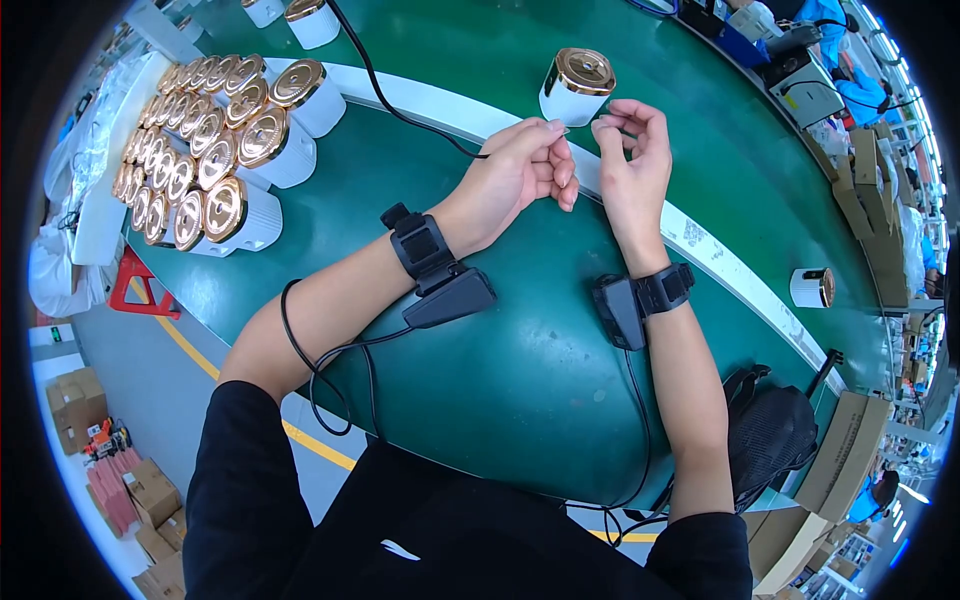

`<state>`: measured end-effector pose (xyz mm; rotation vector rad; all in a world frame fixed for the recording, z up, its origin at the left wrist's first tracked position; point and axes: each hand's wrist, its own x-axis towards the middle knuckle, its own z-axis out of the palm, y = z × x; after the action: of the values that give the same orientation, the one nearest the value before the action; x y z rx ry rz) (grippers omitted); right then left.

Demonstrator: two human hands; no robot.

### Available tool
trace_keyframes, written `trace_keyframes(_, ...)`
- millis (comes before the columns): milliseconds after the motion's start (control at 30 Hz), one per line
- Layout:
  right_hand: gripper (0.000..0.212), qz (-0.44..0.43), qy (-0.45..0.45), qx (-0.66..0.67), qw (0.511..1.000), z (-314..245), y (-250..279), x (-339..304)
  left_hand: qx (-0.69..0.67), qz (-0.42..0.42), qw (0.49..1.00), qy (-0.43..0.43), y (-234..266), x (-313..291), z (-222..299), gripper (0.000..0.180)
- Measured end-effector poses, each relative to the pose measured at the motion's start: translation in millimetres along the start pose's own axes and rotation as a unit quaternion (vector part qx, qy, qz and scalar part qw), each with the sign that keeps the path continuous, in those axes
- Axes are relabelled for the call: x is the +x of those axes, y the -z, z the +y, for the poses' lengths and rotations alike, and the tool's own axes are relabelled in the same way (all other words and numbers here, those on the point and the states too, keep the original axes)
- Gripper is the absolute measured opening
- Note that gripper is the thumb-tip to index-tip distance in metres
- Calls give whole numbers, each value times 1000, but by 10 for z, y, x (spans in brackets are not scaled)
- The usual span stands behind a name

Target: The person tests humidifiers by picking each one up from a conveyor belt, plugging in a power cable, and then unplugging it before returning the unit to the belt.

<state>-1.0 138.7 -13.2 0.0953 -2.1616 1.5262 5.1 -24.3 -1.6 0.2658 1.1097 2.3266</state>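
Note:
Over the green worktable, my left hand (515,180) is closed, its thumb and forefinger pinched at a tiny, pale something I cannot make out. A short gap separates it from my right hand (638,160), whose fingers curl in towards the thumb. Whatever lies between those fingertips, if anything, is hidden. Just beyond both hands, a white ribbed canister with a shiny gold lid (578,88) stands upright on the green belt. Neither hand clearly touches it. A black cable (372,75) comes down from the top and passes out of sight at my left hand.
Rows of similar gold-topped canisters (215,160) crowd the table's left side. Another canister (812,287) is on the belt at right. A pale rail (720,255) divides table from belt. A black mesh bag (770,440) lies at the right edge. Cables dangle from both wrist devices.

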Motion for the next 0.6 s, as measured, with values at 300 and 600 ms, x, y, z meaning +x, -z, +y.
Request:
trace_keyframes(300, 58, 23, 37, -85, 995, -26, -8, -13, -5, -2, 1000, 4, 6, -16, -3, 29)
trace_keyframes(600, 74, -8, 20, -78, 997, -13, -3, 35, -3, -18, 1000, 4, 15, -12, -1, 26)
